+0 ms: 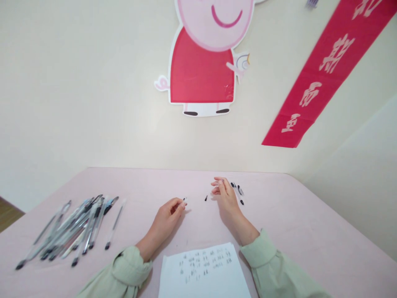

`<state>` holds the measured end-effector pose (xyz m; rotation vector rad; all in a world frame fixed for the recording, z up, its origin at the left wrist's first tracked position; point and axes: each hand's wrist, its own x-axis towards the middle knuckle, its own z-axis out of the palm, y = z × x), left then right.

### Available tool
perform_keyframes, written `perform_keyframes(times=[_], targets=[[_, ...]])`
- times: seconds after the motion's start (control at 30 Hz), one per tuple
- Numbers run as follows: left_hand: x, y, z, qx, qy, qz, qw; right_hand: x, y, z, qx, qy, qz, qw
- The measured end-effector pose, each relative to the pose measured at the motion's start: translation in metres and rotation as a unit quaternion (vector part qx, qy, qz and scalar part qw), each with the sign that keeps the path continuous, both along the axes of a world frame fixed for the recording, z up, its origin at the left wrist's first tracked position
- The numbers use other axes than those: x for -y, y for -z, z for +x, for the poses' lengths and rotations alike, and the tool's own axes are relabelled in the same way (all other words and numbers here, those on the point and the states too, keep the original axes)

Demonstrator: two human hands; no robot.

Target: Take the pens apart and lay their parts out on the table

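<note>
My left hand point(167, 218) is closed in a pinch over the table, its thumb and forefinger on a small black-and-clear piece point(185, 199), too small to name. Across from it is my right hand point(226, 198), its fingers curled loosely to the left. Something clear seems to show between those fingers, but I cannot make it out. On the cloth between the two hands lies a tiny black pen part point(206, 198). Just right of my right hand are a few clear and black pens or pen parts point(240, 190), partly hidden by it.
A pile of clear-barrelled pens point(83, 223) lies at the left, with a single pen point(114, 225) beside it. A handwritten sheet of paper point(204, 277) rests at the front of the pink-covered table point(297, 240). Behind stands a wall with a cartoon pig cutout point(201, 74) and a red banner point(313, 91).
</note>
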<state>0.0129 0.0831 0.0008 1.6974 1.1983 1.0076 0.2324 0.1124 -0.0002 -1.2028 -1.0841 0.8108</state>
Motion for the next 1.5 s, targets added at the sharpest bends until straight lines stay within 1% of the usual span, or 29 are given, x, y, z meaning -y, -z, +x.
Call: perform_keyframes(times=[0.07, 0.13, 0.2, 0.27, 0.37, 0.4, 0.47, 0.57, 0.6, 0.67, 0.73, 0.83, 0.93, 1.03, 1.1, 1.13, 1.2, 1.27, 1.33, 1.37, 1.43, 1.5], targets=[[0.0, 0.0, 0.0, 0.004, 0.001, -0.002, 1.0, 0.001, -0.002, 0.0, 0.004, 0.01, -0.003, 1.0], [-0.001, 0.001, 0.0, 0.01, 0.001, -0.007, 1.0, 0.0, -0.001, 0.003, 0.027, 0.016, -0.021, 0.999], [-0.001, 0.002, 0.001, 0.013, -0.002, -0.013, 1.0, -0.003, 0.003, 0.007, 0.082, 0.001, -0.056, 0.995], [-0.002, 0.002, 0.001, 0.012, -0.005, -0.019, 1.0, -0.005, 0.007, 0.012, 0.168, -0.022, -0.098, 0.981], [-0.001, 0.001, 0.001, 0.007, -0.004, -0.028, 1.0, -0.003, 0.008, 0.014, 0.326, -0.012, -0.112, 0.939], [-0.001, 0.001, 0.001, 0.005, -0.004, -0.03, 1.0, -0.001, 0.007, 0.013, 0.373, -0.005, -0.11, 0.921], [0.0, 0.0, 0.002, 0.003, -0.004, -0.035, 0.999, 0.006, 0.003, 0.007, 0.454, -0.018, -0.111, 0.884], [0.001, -0.001, 0.002, 0.001, -0.002, -0.034, 0.999, 0.017, -0.004, -0.004, 0.536, -0.054, -0.129, 0.832], [0.001, -0.002, 0.002, 0.001, -0.002, -0.032, 0.999, 0.018, -0.004, -0.007, 0.553, -0.055, -0.131, 0.821], [0.001, -0.002, 0.002, 0.0, -0.003, -0.03, 1.0, 0.016, -0.004, -0.01, 0.569, -0.042, -0.132, 0.811], [0.0, -0.003, 0.002, -0.001, 0.0, -0.03, 1.0, 0.006, -0.001, -0.007, 0.565, -0.023, -0.13, 0.814], [-0.001, -0.002, 0.001, -0.003, 0.008, -0.023, 1.0, -0.016, 0.003, 0.005, 0.537, -0.001, -0.123, 0.834], [-0.001, -0.001, 0.001, 0.001, 0.01, -0.015, 1.0, -0.035, 0.005, 0.015, 0.518, 0.003, -0.117, 0.848], [-0.002, -0.001, 0.002, 0.012, 0.008, -0.018, 1.0, -0.038, 0.004, 0.019, 0.503, 0.007, -0.105, 0.858], [-0.001, -0.002, 0.002, 0.019, 0.007, -0.023, 1.0, -0.031, 0.002, 0.015, 0.474, 0.017, -0.082, 0.877], [-0.001, -0.002, 0.003, 0.022, 0.008, -0.028, 0.999, -0.026, 0.001, 0.011, 0.448, 0.017, -0.064, 0.892], [-0.001, -0.004, 0.003, 0.029, 0.012, -0.04, 0.999, -0.015, -0.003, -0.001, 0.376, -0.017, -0.027, 0.926], [-0.001, -0.006, 0.003, 0.046, 0.019, -0.048, 0.998, -0.004, -0.008, -0.019, 0.295, -0.101, -0.024, 0.95], [-0.001, -0.007, 0.002, 0.071, 0.027, -0.048, 0.996, 0.005, -0.011, -0.037, 0.223, -0.201, -0.047, 0.953], [-0.001, -0.008, 0.002, 0.082, 0.03, -0.047, 0.995, 0.009, -0.011, -0.045, 0.187, -0.238, -0.065, 0.951], [-0.002, -0.008, 0.002, 0.092, 0.036, -0.046, 0.994, 0.016, -0.011, -0.058, 0.106, -0.273, -0.11, 0.95], [-0.002, -0.007, 0.002, 0.089, 0.043, -0.047, 0.994, 0.02, -0.01, -0.065, 0.032, -0.276, -0.144, 0.95]])
